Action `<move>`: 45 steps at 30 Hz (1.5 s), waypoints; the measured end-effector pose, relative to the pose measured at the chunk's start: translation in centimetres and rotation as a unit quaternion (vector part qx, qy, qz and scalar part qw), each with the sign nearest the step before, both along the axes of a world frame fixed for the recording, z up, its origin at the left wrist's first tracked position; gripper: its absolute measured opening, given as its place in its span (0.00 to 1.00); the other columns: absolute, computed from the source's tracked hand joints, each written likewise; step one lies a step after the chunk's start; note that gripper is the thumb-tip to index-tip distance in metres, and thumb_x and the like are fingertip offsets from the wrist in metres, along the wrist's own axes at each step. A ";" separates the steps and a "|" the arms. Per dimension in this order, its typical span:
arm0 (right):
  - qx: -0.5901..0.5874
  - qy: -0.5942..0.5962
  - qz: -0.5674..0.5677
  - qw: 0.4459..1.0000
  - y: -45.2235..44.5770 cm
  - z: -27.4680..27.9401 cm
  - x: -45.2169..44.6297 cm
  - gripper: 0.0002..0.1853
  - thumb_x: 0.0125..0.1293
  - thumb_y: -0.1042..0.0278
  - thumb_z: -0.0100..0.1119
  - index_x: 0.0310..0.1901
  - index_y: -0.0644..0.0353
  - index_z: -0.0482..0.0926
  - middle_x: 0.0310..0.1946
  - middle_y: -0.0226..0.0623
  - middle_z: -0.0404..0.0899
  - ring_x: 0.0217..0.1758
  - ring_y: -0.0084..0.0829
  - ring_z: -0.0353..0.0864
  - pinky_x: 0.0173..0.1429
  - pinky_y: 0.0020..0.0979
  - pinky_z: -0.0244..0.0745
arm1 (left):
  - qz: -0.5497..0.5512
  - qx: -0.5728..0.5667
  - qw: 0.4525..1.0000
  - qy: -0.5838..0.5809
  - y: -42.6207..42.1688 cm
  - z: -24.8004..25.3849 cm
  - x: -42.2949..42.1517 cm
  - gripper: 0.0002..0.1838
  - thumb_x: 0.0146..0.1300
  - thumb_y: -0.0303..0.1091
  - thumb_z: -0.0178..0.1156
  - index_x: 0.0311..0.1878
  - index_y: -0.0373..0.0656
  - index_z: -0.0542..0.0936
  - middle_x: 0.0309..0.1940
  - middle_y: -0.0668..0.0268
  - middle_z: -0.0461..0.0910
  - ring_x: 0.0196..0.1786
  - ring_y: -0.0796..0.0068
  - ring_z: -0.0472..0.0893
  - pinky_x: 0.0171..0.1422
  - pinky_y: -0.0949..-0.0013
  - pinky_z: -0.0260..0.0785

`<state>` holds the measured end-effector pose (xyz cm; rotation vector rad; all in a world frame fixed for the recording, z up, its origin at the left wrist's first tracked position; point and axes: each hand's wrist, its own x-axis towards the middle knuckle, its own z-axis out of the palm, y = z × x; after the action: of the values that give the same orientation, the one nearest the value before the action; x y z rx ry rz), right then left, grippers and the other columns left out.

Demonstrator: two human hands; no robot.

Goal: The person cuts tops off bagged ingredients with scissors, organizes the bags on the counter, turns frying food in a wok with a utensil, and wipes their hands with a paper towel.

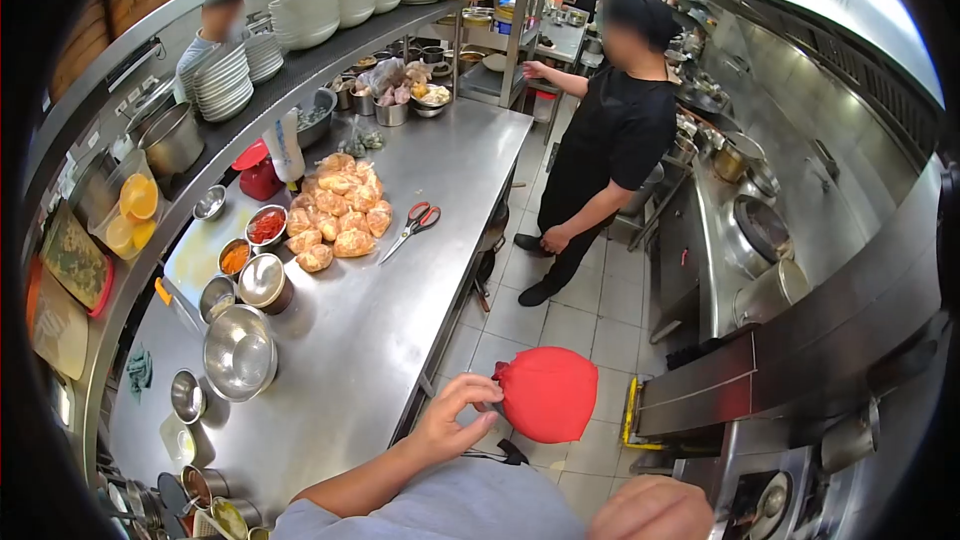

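Observation:
My left hand (455,422) reaches in from the lower left, its fingers curled at the gathered neck of a round, bulging red bag (548,395). The grip itself is partly hidden by the fingers, and what is inside the bag does not show. The bag stands out to the right of the hand, above the tiled floor. My right hand (655,512) is at the bottom edge with only its back and knuckles in view; its fingers are hidden. On the steel table to the left lie red-handled scissors (410,228) beside a heap of filled clear plastic bags (340,205).
Metal bowls (240,352) and tubs of red and orange food line the steel table (350,340). Stacked plates (220,85) fill the shelf above. A co-worker in black (612,130) stands in the aisle. Steel cooking stations (735,270) run along the right.

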<state>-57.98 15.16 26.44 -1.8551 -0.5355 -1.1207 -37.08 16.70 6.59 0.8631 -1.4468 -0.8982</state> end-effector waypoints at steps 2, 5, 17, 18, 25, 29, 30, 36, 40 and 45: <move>-0.013 0.144 -0.045 0.988 0.1 1.0 -0.7 0.06 0.63 0.74 0.60 0.35 0.67 0.84 0.37 0.47 0.80 0.35 0.40 0.80 0.34 0.34 0.77 | 0.007 -0.032 0.999 -0.028 -0.5 0.6 0.7 0.14 0.57 0.19 0.60 0.47 0.41 0.77 0.47 0.59 0.75 0.50 0.67 0.76 0.52 0.66 0.71; 0.064 0.079 -0.222 0.970 0.0 -4.9 -1.8 0.05 0.62 0.75 0.59 0.29 0.63 0.74 0.31 0.39 0.72 0.23 0.32 0.74 0.22 0.30 0.73 | -0.007 -0.055 0.998 -0.027 -0.5 3.1 1.5 0.10 0.58 0.19 0.56 0.43 0.39 0.80 0.45 0.58 0.78 0.51 0.62 0.77 0.57 0.61 0.69; 0.517 0.167 -0.463 0.700 -4.6 -25.8 -9.6 0.11 0.64 0.82 0.55 0.48 0.66 0.78 0.38 0.32 0.80 0.36 0.23 0.80 0.37 0.26 0.77 | -0.584 -0.212 0.758 0.196 -1.8 21.7 -1.5 0.21 0.73 0.39 0.47 0.59 0.33 0.77 0.59 0.48 0.73 0.61 0.55 0.72 0.66 0.55 0.56; 0.553 0.147 -0.489 0.659 -4.3 -28.9 -10.6 0.11 0.65 0.79 0.55 0.48 0.64 0.77 0.38 0.34 0.82 0.36 0.25 0.81 0.34 0.27 0.76 | -0.592 -0.203 0.735 0.262 -1.6 21.9 -2.5 0.17 0.72 0.34 0.49 0.57 0.38 0.78 0.57 0.50 0.74 0.50 0.61 0.75 0.58 0.60 0.60; 0.616 0.092 -0.476 0.621 -0.1 -28.3 -12.1 0.15 0.60 0.85 0.51 0.48 0.62 0.66 0.48 0.42 0.77 0.48 0.33 0.81 0.47 0.34 0.82 | -0.502 -0.196 0.837 0.096 -5.0 14.4 -4.0 0.10 0.66 0.28 0.55 0.50 0.38 0.76 0.56 0.50 0.73 0.56 0.52 0.74 0.60 0.55 0.66; 0.600 0.029 -0.471 0.646 -0.5 -21.9 -9.2 0.17 0.60 0.86 0.49 0.50 0.62 0.64 0.50 0.47 0.74 0.50 0.35 0.80 0.49 0.37 0.82 | -0.341 -0.095 0.935 -0.016 -5.9 10.0 -4.5 0.12 0.59 0.22 0.62 0.47 0.39 0.77 0.52 0.57 0.74 0.50 0.65 0.77 0.53 0.66 0.71; 0.597 0.016 -0.461 0.656 -0.6 -20.4 -8.2 0.21 0.61 0.87 0.49 0.56 0.62 0.64 0.50 0.44 0.74 0.51 0.33 0.79 0.52 0.35 0.80 | -0.295 -0.077 0.951 -0.059 -5.9 9.0 -4.7 0.12 0.59 0.23 0.63 0.46 0.40 0.78 0.51 0.58 0.74 0.49 0.68 0.77 0.51 0.68 0.71; 0.479 0.003 -0.477 0.737 -2.2 -16.3 -3.1 0.23 0.60 0.86 0.54 0.57 0.59 0.68 0.47 0.35 0.75 0.51 0.25 0.76 0.54 0.28 0.73 | -0.176 -0.058 0.978 -0.100 -6.0 6.3 -5.2 0.18 0.57 0.27 0.68 0.51 0.40 0.78 0.49 0.61 0.73 0.44 0.75 0.76 0.42 0.74 0.73; 0.463 0.025 -0.440 0.769 -3.1 -14.3 -0.2 0.19 0.60 0.84 0.59 0.50 0.61 0.67 0.46 0.34 0.73 0.51 0.25 0.76 0.57 0.29 0.73 | -0.085 -0.064 0.990 -0.087 -5.7 7.2 -4.2 0.21 0.57 0.25 0.66 0.55 0.38 0.76 0.42 0.62 0.76 0.40 0.76 0.77 0.40 0.74 0.72; 0.487 0.017 -0.308 0.817 -3.8 -14.4 1.7 0.18 0.59 0.82 0.65 0.48 0.61 0.69 0.47 0.36 0.76 0.52 0.26 0.77 0.56 0.29 0.75 | -0.055 -0.025 0.998 -0.009 -5.8 7.0 -2.2 0.11 0.62 0.25 0.61 0.48 0.34 0.78 0.40 0.63 0.76 0.36 0.78 0.77 0.39 0.76 0.70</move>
<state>-56.33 11.38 12.09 -1.0951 0.6554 -1.3897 -39.25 10.93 13.55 0.7628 -1.5364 -0.9346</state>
